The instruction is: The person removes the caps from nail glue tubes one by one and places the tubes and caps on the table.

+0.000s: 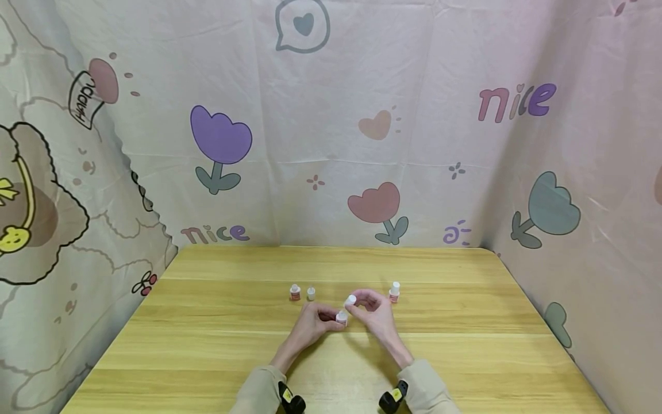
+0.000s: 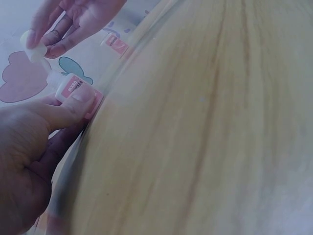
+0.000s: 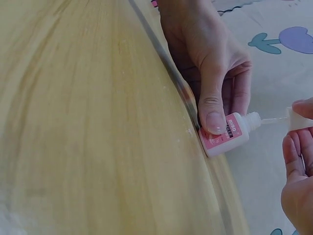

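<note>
Over the middle of the table, my left hand [image 1: 312, 325] grips a small white glue bottle [image 3: 229, 139] with a pink label, thumb across the label. Above it, my right hand [image 1: 376, 315] pinches a white cap [image 1: 350, 300] between thumb and fingers. A thin pale applicator stem [image 3: 273, 120] runs from the cap to the bottle's open neck [image 3: 253, 120]. Whether its tip is still inside the neck I cannot tell. In the right wrist view the bottle is tilted, its base close to the table edge.
Behind my left hand stand another pink-labelled bottle [image 1: 295, 293] with a narrow white top and, beside it, a loose white cap [image 1: 311, 294]. A taller capped bottle [image 1: 395, 292] stands behind my right hand. Patterned cloth [image 1: 310, 144] hangs along the wooden table's [image 1: 207, 345] back and sides.
</note>
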`<state>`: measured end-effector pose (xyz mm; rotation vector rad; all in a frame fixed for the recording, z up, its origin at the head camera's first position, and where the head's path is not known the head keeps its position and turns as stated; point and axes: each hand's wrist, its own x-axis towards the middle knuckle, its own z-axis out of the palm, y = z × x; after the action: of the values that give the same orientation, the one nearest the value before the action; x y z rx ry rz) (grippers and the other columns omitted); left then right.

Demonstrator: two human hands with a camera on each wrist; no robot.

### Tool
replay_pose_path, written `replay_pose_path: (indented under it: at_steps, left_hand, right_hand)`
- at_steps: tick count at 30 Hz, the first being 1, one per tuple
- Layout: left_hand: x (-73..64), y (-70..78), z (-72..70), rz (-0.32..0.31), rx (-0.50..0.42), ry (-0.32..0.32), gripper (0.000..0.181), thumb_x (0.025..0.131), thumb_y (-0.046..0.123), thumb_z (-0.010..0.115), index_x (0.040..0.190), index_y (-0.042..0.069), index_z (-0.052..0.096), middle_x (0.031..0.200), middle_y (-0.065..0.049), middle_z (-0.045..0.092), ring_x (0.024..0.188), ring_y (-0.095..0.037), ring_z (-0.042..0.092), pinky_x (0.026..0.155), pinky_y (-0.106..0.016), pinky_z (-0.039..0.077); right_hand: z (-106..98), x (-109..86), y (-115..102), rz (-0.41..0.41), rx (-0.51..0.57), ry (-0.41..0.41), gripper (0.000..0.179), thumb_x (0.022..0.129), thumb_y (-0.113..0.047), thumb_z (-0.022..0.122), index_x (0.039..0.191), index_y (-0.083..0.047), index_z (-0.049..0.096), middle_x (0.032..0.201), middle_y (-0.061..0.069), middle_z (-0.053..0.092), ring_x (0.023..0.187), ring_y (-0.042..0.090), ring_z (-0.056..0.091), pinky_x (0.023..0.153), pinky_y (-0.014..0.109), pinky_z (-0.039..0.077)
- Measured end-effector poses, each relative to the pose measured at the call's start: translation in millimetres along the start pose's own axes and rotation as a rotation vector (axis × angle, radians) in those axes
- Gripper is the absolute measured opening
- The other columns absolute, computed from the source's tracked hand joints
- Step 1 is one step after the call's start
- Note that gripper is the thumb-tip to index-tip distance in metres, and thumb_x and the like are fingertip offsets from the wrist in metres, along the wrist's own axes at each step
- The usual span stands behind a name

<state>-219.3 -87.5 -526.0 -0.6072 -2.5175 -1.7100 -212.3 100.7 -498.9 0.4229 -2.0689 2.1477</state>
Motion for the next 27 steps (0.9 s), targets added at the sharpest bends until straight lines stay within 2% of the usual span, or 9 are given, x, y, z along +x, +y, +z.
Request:
replay_pose_path:
  at_steps: [4, 9, 16, 21, 25, 27]
  left_hand:
    - [-0.4, -1.3, -1.3, 0.006, -0.045, -0.007, 0.017, 0.076, 0.005, 0.085, 0.092, 0.004, 0.08, 0.09, -0.013, 0.079, 0.081, -0.025, 0.076, 0.069, -0.019, 0.057]
    - [-0.5, -3.0, -1.6, 0.021, -0.088, -0.019, 0.017, 0.076, 0.005, 0.085, 0.092, 0.003, 0.08, 0.091, -0.014, 0.079, 0.081, -0.025, 0.075, 0.069, -0.02, 0.057]
    - [-0.6, -2.1, -0.8, -0.004, -0.035, -0.012, 0.017, 0.077, 0.003, 0.084, 0.093, 0.003, 0.079, 0.091, -0.014, 0.079, 0.082, -0.025, 0.075, 0.071, -0.019, 0.057]
    - [-3.3, 13.4, -2.9, 0.008, -0.016, -0.013, 0.016, 0.078, -0.003, 0.082, 0.093, -0.004, 0.078, 0.089, -0.019, 0.078, 0.082, -0.032, 0.075, 0.071, -0.021, 0.058]
    - [-7.3, 29.2, -8.0, 0.031, -0.047, -0.021, 0.015, 0.078, -0.004, 0.081, 0.093, -0.006, 0.077, 0.088, -0.022, 0.077, 0.081, -0.033, 0.076, 0.071, -0.022, 0.058]
    - [-7.8, 31.4, -8.7, 0.032, -0.049, -0.02, 0.015, 0.078, -0.003, 0.081, 0.092, -0.007, 0.077, 0.089, -0.023, 0.077, 0.081, -0.034, 0.075, 0.07, -0.021, 0.058]
  right_hand:
    - [-0.8, -0.3, -1.2, 0.017, 0.03, 0.004, 0.031, 0.082, 0.006, 0.076, 0.108, 0.016, 0.063, 0.09, -0.006, 0.07, 0.085, 0.003, 0.066, 0.087, 0.018, 0.054]
    - [-1.1, -0.8, -3.7, 0.054, 0.068, 0.033, 0.034, 0.081, 0.006, 0.076, 0.109, 0.017, 0.061, 0.091, -0.009, 0.07, 0.088, 0.007, 0.067, 0.088, 0.017, 0.053]
    - [0.1, -0.4, -4.7, 0.109, 0.183, 0.098, 0.034, 0.078, 0.012, 0.075, 0.108, 0.018, 0.06, 0.089, -0.007, 0.07, 0.086, 0.007, 0.066, 0.084, 0.018, 0.055]
    - [-0.1, 0.8, -2.4, 0.104, 0.254, 0.127, 0.029, 0.078, 0.013, 0.073, 0.104, 0.014, 0.062, 0.087, -0.006, 0.07, 0.083, 0.007, 0.066, 0.08, 0.019, 0.055]
    - [-1.6, 1.2, -0.2, 0.11, 0.317, 0.138, 0.026, 0.078, 0.013, 0.073, 0.101, 0.003, 0.066, 0.088, -0.006, 0.07, 0.085, 0.008, 0.066, 0.081, 0.02, 0.056]
    - [-2.4, 1.1, 0.4, 0.116, 0.359, 0.139, 0.025, 0.079, 0.011, 0.074, 0.1, -0.002, 0.067, 0.089, -0.005, 0.07, 0.086, 0.009, 0.066, 0.081, 0.02, 0.056]
